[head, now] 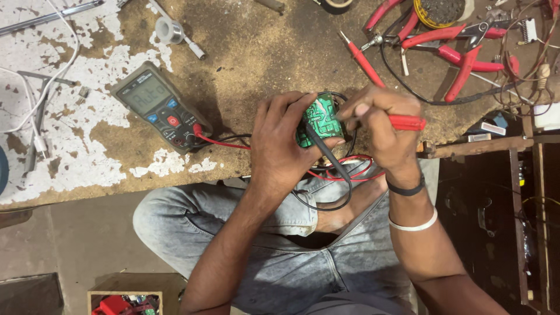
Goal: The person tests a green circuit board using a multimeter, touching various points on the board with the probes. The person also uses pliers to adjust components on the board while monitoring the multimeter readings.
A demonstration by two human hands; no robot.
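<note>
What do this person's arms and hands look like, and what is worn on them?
Both forearms are bare, with no sleeves or gloves. The right hand has a black band at the wrist and a white bangle above it. The left hand and its wrist wear nothing.

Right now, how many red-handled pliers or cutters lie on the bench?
2, possibly more hidden: pliers at top centre-right, cutters just right of them among wires. Handles overlap, so the count is uncertain.

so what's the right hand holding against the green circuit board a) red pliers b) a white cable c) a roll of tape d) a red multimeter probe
d, the right hand pinches a red multimeter probe with its tip toward the green circuit board, which the left hand holds along with the black probe; the red pliers lie untouched on the bench.
</note>
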